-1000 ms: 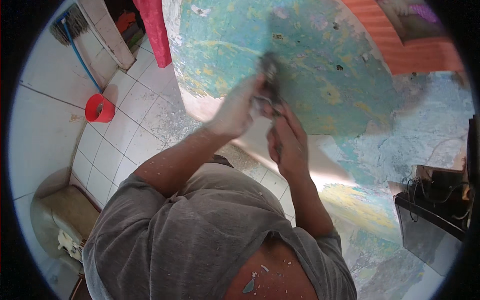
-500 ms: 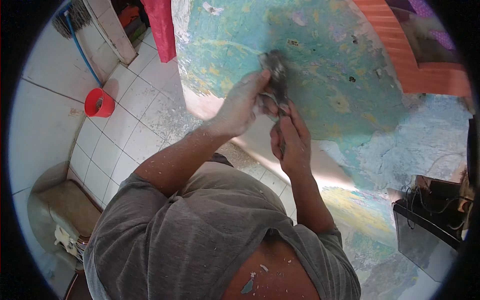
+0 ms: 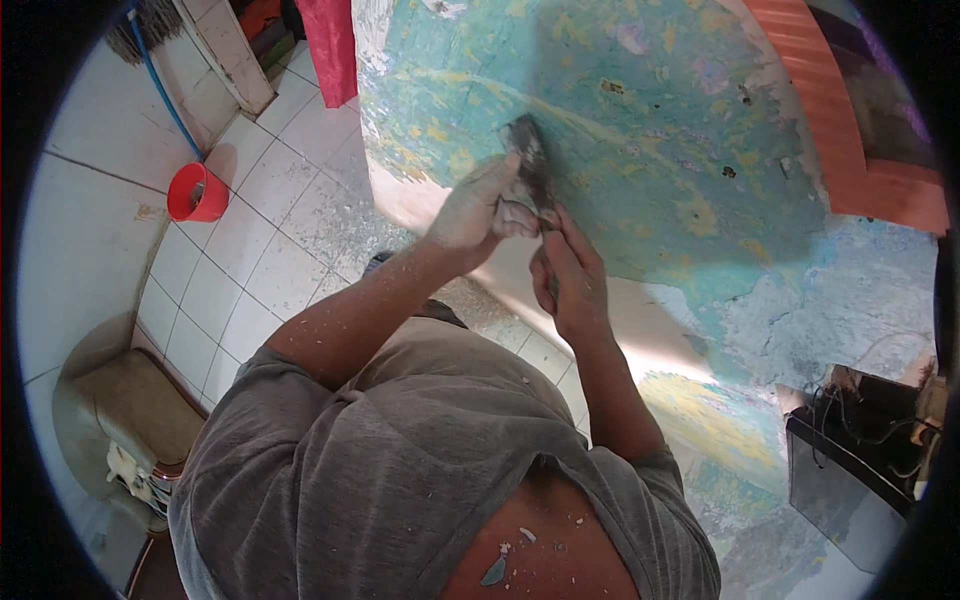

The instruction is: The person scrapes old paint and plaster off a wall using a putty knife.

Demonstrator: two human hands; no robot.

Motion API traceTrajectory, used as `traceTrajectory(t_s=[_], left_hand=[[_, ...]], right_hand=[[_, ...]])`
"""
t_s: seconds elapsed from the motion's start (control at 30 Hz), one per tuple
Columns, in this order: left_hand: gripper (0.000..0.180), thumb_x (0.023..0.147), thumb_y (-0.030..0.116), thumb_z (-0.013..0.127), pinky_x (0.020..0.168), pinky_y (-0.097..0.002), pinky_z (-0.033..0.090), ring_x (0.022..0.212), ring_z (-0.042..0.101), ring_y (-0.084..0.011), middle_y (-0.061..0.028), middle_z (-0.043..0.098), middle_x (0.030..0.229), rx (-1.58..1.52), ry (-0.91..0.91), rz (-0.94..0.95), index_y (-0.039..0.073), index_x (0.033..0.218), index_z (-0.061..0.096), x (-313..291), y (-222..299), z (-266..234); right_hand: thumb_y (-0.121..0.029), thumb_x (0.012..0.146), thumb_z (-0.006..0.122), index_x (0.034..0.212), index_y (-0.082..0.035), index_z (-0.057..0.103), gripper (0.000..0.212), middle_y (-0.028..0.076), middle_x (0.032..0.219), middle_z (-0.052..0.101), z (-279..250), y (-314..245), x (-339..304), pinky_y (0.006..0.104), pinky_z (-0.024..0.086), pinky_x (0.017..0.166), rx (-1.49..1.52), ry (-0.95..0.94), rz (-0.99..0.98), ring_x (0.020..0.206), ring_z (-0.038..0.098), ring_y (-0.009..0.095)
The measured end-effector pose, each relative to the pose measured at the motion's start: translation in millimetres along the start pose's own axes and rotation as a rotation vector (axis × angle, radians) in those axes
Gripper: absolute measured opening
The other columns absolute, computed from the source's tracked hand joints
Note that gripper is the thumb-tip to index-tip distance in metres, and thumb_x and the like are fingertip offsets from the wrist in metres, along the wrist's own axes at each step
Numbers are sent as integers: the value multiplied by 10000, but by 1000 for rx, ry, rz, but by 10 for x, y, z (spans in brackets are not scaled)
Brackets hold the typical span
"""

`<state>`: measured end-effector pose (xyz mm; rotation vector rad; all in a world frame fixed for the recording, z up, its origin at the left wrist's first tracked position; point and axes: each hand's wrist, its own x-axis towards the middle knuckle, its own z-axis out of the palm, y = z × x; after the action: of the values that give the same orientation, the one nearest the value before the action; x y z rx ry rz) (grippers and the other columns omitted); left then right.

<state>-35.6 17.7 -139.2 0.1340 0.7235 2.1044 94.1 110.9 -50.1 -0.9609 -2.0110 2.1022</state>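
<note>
A scraper (image 3: pixel 533 160) with a dark, dust-smeared blade is held up in front of the wall (image 3: pixel 640 170), which is covered in patchy green, yellow and white paint. Around its handle, at the lower end, the fingers of my right hand (image 3: pixel 575 275) are closed. Higher up, my left hand (image 3: pixel 478 205) grips the blade from the left side, thumb along it and fingers curled; whitish dust coats this hand. The blade's tip is close to the painted surface; whether it touches, I cannot tell. Parts of the handle are hidden by my right fingers.
A red bucket (image 3: pixel 197 193) stands on the tiled floor (image 3: pixel 250 215) at left, with a blue stick beside it. Paint flakes litter the tiles. An orange-red frame (image 3: pixel 830 110) borders the wall at upper right, and a dark box with wires (image 3: pixel 860 430) sits at right.
Both hands and the scraper have shifted slightly left, and the blade is less blurred. The whole view has moved a little against the wall.
</note>
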Motion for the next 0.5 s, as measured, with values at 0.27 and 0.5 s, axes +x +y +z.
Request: traceTrajectory(t_s=[0.27, 0.5], left_hand=[[424, 1039, 398, 497, 698, -363, 594, 704, 684, -228, -144, 647, 1058, -67, -134, -342, 9, 1202, 544, -218, -568, 207], [365, 1039, 375, 486, 677, -323, 586, 701, 692, -219, -124, 655, 983, 1, 48, -114, 36, 1164, 542, -74, -34, -187]], right_hand=[[-225, 1051, 432, 1476, -18, 400, 474, -5, 587, 448, -561, 588, -447, 212, 276, 375, -18, -19, -41, 406, 345, 62], [-239, 1051, 447, 1486, -14, 376, 495, -5, 579, 443, 154, 278, 30, 215, 279, 366, 75, -104, -27, 399, 363, 71]])
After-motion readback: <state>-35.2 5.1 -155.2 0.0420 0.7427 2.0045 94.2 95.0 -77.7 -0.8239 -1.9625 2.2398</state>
